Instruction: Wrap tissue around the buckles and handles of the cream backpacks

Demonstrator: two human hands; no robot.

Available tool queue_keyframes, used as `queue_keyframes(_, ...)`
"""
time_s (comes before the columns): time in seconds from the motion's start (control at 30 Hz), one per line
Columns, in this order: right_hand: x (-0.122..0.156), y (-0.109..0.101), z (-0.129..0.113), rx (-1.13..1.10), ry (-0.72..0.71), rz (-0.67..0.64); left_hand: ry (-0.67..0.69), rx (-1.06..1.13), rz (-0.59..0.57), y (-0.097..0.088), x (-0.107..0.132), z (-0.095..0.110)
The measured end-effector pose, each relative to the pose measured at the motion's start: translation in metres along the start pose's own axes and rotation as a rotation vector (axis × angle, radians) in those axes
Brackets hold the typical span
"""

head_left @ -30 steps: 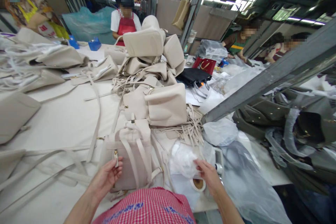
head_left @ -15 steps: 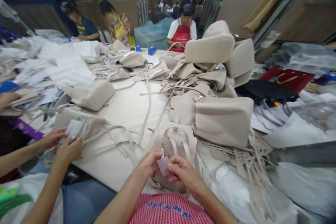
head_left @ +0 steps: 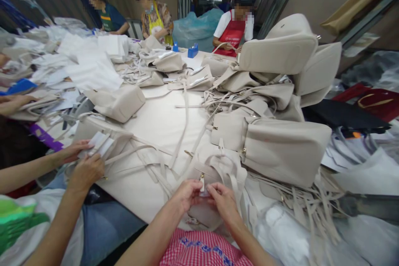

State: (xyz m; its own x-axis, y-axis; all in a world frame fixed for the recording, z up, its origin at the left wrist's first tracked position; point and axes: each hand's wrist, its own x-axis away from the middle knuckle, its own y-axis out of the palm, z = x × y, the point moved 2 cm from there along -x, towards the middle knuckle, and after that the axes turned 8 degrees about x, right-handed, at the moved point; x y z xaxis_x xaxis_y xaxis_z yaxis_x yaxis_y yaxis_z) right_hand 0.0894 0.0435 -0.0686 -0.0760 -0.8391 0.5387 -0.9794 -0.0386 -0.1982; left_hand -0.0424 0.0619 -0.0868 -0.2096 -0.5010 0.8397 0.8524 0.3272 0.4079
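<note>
A beige backpack (head_left: 207, 170) lies on the table right in front of me, its strap loops toward the far side. A zipper pull (head_left: 202, 183) with a gold-coloured fitting hangs on it. Between my hands is a small translucent plastic piece (head_left: 205, 193), mostly covered by fingers, at the lower end of the pull. My left hand (head_left: 187, 195) is closed in a pinch at the left edge of the plastic, beside the pull. From the right, my right hand (head_left: 223, 200) pinches the same plastic with thumb and forefinger.
Beige bags (head_left: 280, 149) are piled to my right, with loose straps (head_left: 299, 195) and plastic wrap (head_left: 280, 228) nearer me. At left, a co-worker's hands (head_left: 87, 170) hold white paper over another bag. White sheets (head_left: 93, 70) heap at far left. Several people work across the table.
My hands have come closer together, bringing the plastic piece up to the zipper pull, and less of it shows. The view has shifted, so the scene sits differently in the frame.
</note>
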Motion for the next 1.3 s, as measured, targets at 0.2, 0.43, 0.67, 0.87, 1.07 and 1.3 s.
queue_keyframes(0.2,0.003,0.002,0.006,-0.104,-0.010,0.001,-0.008,-0.041,0.007,-0.003,0.004,0.002)
queue_keyframes(0.43,-0.001,0.005,0.011,-0.079,-0.014,0.037,0.044,-0.033,0.052,0.000,0.001,0.004)
queue_keyframes(0.67,-0.003,0.009,0.007,-0.122,0.044,0.023,0.108,-0.022,0.131,-0.002,-0.006,-0.001)
queue_keyframes(0.87,-0.008,0.016,0.006,-0.174,0.110,0.015,0.220,-0.032,0.193,-0.001,-0.011,-0.008)
queue_keyframes(1.07,-0.013,0.019,0.009,-0.219,0.149,-0.018,0.386,-0.077,0.228,0.000,-0.009,-0.005)
queue_keyframes(1.3,-0.014,0.021,0.005,-0.323,0.190,-0.056,0.428,-0.077,0.219,0.004,-0.005,-0.004)
